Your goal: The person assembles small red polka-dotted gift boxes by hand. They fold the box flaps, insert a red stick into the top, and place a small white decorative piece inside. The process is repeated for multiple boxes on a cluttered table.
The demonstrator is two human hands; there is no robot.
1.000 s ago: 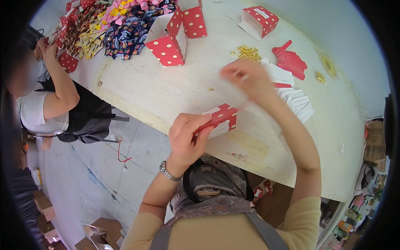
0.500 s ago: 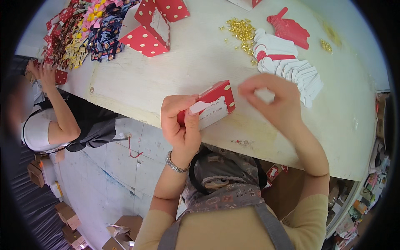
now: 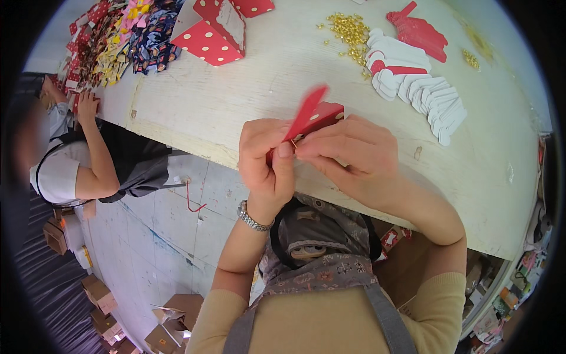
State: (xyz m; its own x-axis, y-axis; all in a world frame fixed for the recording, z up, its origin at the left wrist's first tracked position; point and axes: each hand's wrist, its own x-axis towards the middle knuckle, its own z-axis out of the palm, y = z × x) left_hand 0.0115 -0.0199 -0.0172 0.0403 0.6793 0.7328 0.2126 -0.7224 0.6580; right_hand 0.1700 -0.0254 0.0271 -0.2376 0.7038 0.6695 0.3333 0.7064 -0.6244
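Presently, 2 hands pinch 1 small red box (image 3: 321, 115) above the table (image 3: 236, 100) edge: left hand (image 3: 266, 159) grips its lower end, right hand (image 3: 348, 150) its flap. Likely flap-folding step; next needs a precise tuck.

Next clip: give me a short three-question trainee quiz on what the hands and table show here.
1. True or false: both hands hold the small red box.
2. Which lies nearest the gold beads? A) white paper tags B) cardboard cartons C) a wristwatch
3. Fill in: the wristwatch is on the ___ wrist.

Key: 1 true, the left hand and right hand pinch it together. 2 A. 3 left.
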